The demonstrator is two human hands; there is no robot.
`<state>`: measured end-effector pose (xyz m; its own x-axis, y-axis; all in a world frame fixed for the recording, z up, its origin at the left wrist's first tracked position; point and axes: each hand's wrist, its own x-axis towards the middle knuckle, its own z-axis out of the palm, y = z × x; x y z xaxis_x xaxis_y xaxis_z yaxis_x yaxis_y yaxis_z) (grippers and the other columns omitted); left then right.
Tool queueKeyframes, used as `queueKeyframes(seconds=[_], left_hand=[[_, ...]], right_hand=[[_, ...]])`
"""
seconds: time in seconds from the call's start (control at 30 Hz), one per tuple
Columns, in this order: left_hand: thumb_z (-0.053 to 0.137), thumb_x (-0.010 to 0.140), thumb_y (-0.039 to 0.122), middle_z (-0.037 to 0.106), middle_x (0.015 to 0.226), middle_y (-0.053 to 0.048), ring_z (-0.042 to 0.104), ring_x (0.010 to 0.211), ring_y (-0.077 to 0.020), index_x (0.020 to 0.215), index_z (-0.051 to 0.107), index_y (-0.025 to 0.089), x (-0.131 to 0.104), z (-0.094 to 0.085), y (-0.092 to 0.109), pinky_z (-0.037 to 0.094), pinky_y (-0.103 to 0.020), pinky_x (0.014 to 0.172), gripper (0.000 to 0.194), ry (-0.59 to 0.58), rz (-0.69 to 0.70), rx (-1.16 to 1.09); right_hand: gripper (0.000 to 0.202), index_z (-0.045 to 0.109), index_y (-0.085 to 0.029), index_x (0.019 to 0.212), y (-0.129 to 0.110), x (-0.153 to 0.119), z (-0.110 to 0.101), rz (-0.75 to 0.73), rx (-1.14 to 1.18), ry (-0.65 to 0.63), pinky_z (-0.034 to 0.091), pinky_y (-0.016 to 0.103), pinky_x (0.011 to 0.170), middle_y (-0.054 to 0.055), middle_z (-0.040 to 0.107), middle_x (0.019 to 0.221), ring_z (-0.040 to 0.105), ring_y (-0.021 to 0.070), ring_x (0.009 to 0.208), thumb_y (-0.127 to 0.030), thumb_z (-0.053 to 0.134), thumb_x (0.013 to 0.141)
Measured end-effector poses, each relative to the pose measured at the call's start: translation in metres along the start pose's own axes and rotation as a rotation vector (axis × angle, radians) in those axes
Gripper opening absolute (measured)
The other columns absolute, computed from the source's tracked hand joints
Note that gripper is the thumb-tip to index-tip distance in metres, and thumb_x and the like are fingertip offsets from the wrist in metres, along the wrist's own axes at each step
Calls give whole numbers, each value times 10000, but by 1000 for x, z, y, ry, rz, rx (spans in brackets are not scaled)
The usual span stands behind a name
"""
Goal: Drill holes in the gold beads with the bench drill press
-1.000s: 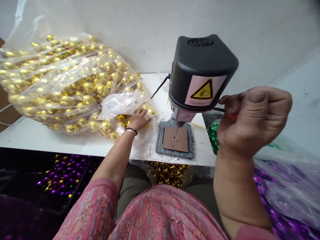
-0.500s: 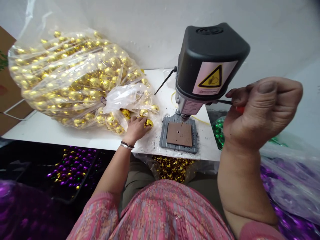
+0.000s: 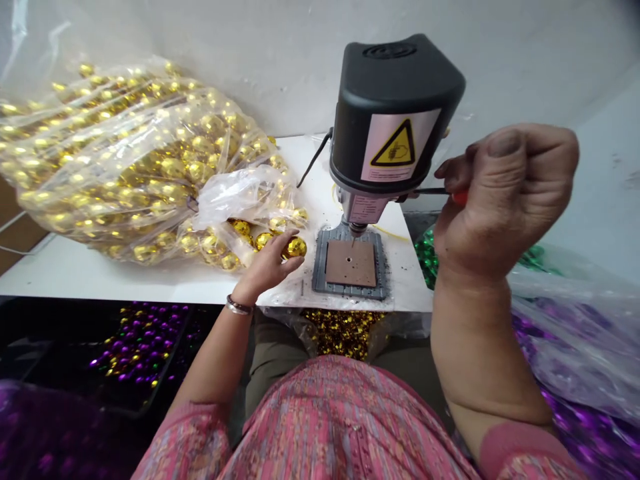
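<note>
My left hand (image 3: 270,265) is closed on a shiny gold ball (image 3: 297,247), with thumb and fingers on either side of it. Another gold ball (image 3: 263,241) lies just behind my fingers, by the mouth of a clear plastic bag (image 3: 225,200) full of such balls. To the right stands a small black bench drill press (image 3: 395,100). Its bit points down over a brown square block (image 3: 351,264) with a small hole, lying on the grey base (image 3: 320,280). My right hand (image 3: 510,193) is wrapped round the drill press's feed lever (image 3: 433,191), whose red end shows at my fingers.
A white table (image 3: 125,283) bears the bag and drill press, with dark crumbs around the base. Below its front edge lies a heap of gold pieces (image 3: 343,333). Purple and gold balls (image 3: 145,343) fill a dark tray at lower left. Bagged purple items (image 3: 590,353) stand at right.
My left hand has shifted a little, its fingers opening out from the bag's mouth, and the gold ball shows more fully. My right hand stays on the lever. The whole view has moved slightly.
</note>
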<state>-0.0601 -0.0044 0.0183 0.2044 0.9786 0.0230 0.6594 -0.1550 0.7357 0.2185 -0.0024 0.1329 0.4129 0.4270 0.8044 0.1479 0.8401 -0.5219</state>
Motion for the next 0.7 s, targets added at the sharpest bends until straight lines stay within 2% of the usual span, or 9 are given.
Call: queueKeyframes(seconds=[0.07, 0.13, 0.2, 0.27, 0.33, 0.47, 0.6, 0.7], left_hand=[[732, 875, 441, 697, 1137, -81, 646, 891, -188, 1438, 543, 247, -7, 7, 5, 529, -320, 789, 624, -83, -47, -508], [768, 836, 537, 695, 1045, -57, 627, 782, -149, 1391, 565, 269, -14, 21, 9, 485, -267, 668, 649, -184, -122, -973], [834, 766, 576, 690, 1026, -43, 606, 719, -124, 1332, 588, 293, -19, 38, 11, 443, -237, 606, 680, -218, -192, -1266], [865, 730, 601, 692, 1037, -34, 589, 689, -111, 1309, 589, 324, -21, 53, 13, 424, -226, 582, 699, -195, -240, -1401], [888, 705, 598, 694, 1047, -24, 584, 686, -105, 1315, 572, 351, -22, 62, 13, 414, -218, 575, 730, -162, -264, -1424], [976, 620, 388, 677, 1026, 0, 578, 690, -84, 1349, 534, 317, -18, 69, 12, 405, -204, 581, 856, -143, -238, -1219], [858, 772, 421, 637, 903, 7, 552, 662, -85, 1338, 551, 208, -7, 70, 16, 413, -214, 570, 679, -157, -171, -916], [794, 812, 444, 647, 931, -12, 564, 686, -94, 1303, 586, 181, 5, 72, 22, 436, -211, 577, 595, -144, -152, -713]], right_hand=[[256, 543, -145, 833, 4, 12, 3, 7, -20, -1, 380, 137, 616, -124, 510, 652, 499, -53, 576, -373, 599, 934], [288, 522, -149, 819, 11, 25, 7, 10, -16, -7, 371, 151, 596, -109, 514, 657, 500, -36, 570, -403, 616, 917], [330, 508, -161, 810, 19, 36, 11, 15, -5, -9, 385, 172, 576, -83, 517, 671, 496, -11, 564, -449, 643, 896], [339, 489, -177, 795, 27, 45, 15, 17, -10, -3, 389, 187, 555, -70, 488, 665, 466, 7, 541, -458, 655, 887], [297, 466, -188, 777, 31, 50, 19, 32, -32, 9, 392, 182, 551, -69, 457, 654, 445, 11, 527, -387, 642, 910], [289, 408, -189, 712, 32, 57, 26, 95, -71, 67, 407, 140, 608, -69, 500, 655, 468, -13, 572, -136, 578, 940], [337, 371, -194, 675, 28, 60, 31, 136, -92, 88, 394, 113, 653, -88, 460, 611, 437, -36, 577, -81, 532, 949], [317, 384, -186, 695, 29, 60, 31, 122, -100, 72, 388, 110, 660, -90, 436, 617, 414, -38, 577, -95, 497, 978]])
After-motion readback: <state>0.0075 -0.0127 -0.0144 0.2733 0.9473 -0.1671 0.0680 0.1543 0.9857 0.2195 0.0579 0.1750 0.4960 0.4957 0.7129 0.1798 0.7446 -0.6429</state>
